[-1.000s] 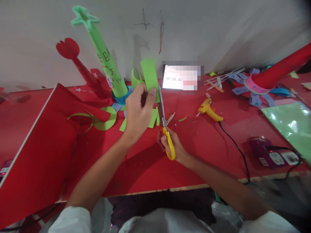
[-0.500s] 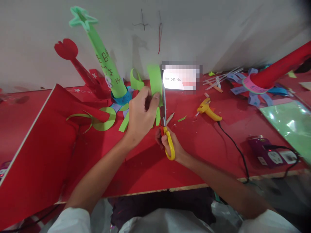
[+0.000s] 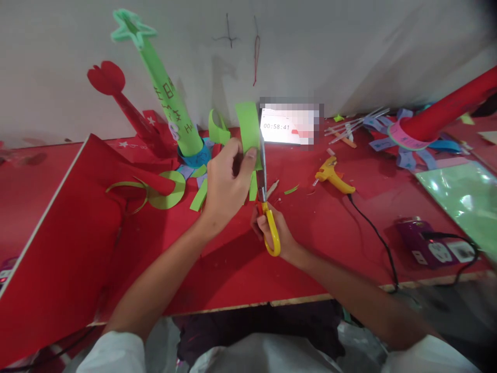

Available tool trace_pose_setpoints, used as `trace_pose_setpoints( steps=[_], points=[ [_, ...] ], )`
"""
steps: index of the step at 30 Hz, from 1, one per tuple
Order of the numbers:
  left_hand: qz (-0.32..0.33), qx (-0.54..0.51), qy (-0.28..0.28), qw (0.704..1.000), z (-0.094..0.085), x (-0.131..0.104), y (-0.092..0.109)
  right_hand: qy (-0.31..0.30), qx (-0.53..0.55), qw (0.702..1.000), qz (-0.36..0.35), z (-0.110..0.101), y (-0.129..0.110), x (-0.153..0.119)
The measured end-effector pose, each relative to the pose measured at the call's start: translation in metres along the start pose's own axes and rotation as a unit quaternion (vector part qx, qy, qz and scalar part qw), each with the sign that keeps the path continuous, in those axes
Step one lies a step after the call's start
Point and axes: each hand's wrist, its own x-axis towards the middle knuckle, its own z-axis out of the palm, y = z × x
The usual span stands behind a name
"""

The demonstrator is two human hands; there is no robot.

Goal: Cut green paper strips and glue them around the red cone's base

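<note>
My left hand [image 3: 229, 178] pinches a light green paper strip [image 3: 249, 122] between thumb and fingers, held upright above the red table. Yellow-handled scissors [image 3: 273, 235] are in my right hand [image 3: 282, 233], blades pointing away from me. The blades run along the strip's right edge; whether they touch the paper I cannot tell. Behind my left hand stands a curled green paper loop [image 3: 219, 129]. Green cut pieces [image 3: 199, 197] lie beneath and beside that hand. To the left, a green paper tube [image 3: 166, 98] with a star on top stands in a blue ring [image 3: 198, 155].
A yellow glue gun [image 3: 334, 176] lies right of the scissors, its black cord running to a purple power socket [image 3: 423, 243]. A lit phone screen [image 3: 283, 124] leans by the wall. Red board [image 3: 66, 233] rises at left; a red tube [image 3: 446, 114] is at right.
Almost nothing differs. Both hands, the paper strip and the scissors keep nearly the same place; the timer on the screen has gone from 00:58:40 to 00:58:41.
</note>
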Motion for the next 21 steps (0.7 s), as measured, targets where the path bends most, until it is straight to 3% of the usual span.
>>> trace_pose_setpoints(
  steps=[15, 21],
  points=[
    [-0.018, -0.030, -0.008, 0.999, -0.006, 0.005, 0.004, -0.008, 0.037, 0.999, 0.014, 0.003, -0.016, 0.001],
    [-0.012, -0.048, 0.051, 0.997, -0.010, 0.007, 0.003, -0.024, 0.051, 0.998, 0.038, 0.007, -0.020, -0.001]
  ],
)
